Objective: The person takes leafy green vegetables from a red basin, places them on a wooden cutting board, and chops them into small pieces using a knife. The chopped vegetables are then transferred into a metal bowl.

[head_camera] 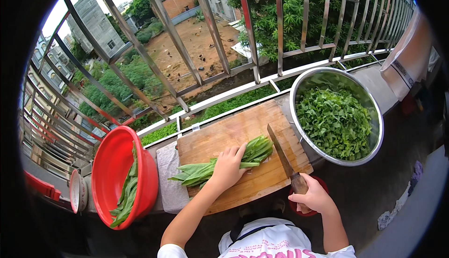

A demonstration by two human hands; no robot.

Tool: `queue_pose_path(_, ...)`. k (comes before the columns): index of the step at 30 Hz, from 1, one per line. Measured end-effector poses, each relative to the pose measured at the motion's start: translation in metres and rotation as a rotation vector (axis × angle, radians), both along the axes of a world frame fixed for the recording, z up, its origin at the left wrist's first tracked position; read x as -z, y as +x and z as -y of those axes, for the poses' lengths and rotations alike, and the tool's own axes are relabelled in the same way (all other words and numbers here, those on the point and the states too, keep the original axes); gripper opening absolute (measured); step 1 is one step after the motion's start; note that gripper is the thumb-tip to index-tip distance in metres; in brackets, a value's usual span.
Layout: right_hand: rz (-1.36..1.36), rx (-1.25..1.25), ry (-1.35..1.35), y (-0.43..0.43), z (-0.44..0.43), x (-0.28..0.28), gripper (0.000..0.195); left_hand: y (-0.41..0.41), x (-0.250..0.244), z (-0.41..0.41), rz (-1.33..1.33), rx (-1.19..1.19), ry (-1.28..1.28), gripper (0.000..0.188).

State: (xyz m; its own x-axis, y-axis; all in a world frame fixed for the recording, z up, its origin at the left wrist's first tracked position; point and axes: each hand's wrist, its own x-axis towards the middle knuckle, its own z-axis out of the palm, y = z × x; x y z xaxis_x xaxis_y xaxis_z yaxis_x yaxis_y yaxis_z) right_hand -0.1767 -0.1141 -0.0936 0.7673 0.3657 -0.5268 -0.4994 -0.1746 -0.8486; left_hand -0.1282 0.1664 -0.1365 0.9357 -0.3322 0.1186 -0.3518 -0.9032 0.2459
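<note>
A bunch of long green leafy vegetables (257, 149) lies across a wooden cutting board (217, 128). My left hand (229, 168) presses down around the middle of the bunch, whose cut-looking end points right. My right hand (310, 195) grips the wooden handle of a kitchen knife (280, 153); the blade points up and away, over the board's right part, just right of the bunch and apart from it. To the right, a steel bowl (377, 124) holds a heap of chopped greens (333, 123). At the left, whole leaves (128, 191) lie in a red plastic basin (149, 177).
Metal window bars (210, 26) run along the far side of the ledge. A grey cloth (172, 177) lies between the basin and the board. A small bowl (82, 191) stands left of the basin. Below the board's right corner, a red container (321, 182) is partly visible.
</note>
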Motion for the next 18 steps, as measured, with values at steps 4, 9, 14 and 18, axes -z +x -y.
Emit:
queue_pose_path(4, -0.079, -0.024, 0.108, 0.006, 0.006, -0.002, 0.062, -0.001, -0.001, -0.001, 0.015, 0.015, -0.054, 0.076)
queue_pose_path(9, -0.044, 0.004, -0.021, 0.007, 0.011, -0.007, 0.065, -0.013, 0.003, 0.028, 0.262, -0.164, 0.071, 0.067)
queue_pose_path(14, 0.023, -0.001, -0.181, 0.004, 0.01, -0.019, 0.064, -0.014, 0.021, 0.04, 0.203, -0.278, 0.113, 0.059)
queue_pose_path(18, 0.07, 0.042, -0.231, -0.005, -0.001, -0.036, 0.061, -0.019, 0.025, 0.044, 0.208, -0.278, 0.142, 0.054)
